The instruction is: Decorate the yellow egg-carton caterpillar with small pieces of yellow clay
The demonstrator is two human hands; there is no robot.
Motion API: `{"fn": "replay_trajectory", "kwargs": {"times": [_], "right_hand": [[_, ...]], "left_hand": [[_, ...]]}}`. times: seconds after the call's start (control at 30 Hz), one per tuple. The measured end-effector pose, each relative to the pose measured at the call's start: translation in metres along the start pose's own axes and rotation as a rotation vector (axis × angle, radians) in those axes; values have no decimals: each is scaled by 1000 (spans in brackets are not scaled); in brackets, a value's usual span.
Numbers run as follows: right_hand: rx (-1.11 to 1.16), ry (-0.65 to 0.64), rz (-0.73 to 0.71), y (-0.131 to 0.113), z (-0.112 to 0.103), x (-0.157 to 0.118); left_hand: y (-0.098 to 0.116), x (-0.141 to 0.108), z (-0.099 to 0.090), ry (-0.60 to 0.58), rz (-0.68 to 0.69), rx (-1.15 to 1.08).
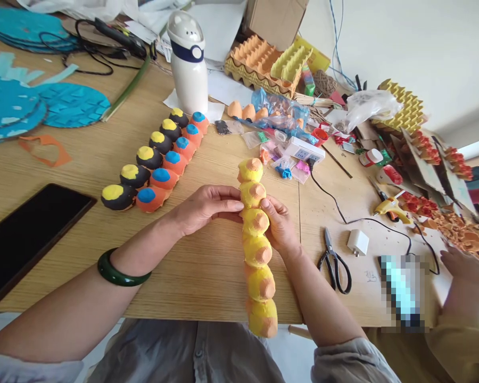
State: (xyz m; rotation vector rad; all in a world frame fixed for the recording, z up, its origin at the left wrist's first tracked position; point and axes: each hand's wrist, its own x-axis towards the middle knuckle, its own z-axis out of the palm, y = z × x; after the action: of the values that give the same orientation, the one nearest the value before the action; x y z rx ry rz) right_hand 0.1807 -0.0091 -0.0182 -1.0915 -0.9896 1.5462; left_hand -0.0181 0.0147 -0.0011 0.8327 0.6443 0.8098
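We have the yellow-painted egg-carton strip (pixel 257 251) lying along the table (pixel 207 276), its lower end past the edge, left hand (pixel 205 210) and right hand (pixel 279 226) clamped on it from either side, and this handling step calls for a steady two-handed grip

A single head-mounted cam is worn at the person's head, aimed fwd & down over a light-brown wooden worktable (pixel 195 276). Bare left hand (pixel 205 210) and bare right hand (pixel 279 226) are framed at close range, approx. centre, forearms entering from lower edge.
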Motion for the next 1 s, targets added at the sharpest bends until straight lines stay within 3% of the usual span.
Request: {"fn": "replay_trajectory", "kwargs": {"times": [0.17, 0.63, 0.87, 1.0], "right_hand": [[116, -28, 94, 0, 2, -1], [150, 11, 84, 6, 9, -6], [173, 24, 59, 2, 9, -5], [134, 28, 55, 1, 9, -6]], "left_hand": [[-1, 1, 0, 34, 26, 142], [3, -5, 6, 123, 274, 437], [-2, -2, -1, -79, 153, 291], [-3, -1, -6, -94, 89, 217]]}}
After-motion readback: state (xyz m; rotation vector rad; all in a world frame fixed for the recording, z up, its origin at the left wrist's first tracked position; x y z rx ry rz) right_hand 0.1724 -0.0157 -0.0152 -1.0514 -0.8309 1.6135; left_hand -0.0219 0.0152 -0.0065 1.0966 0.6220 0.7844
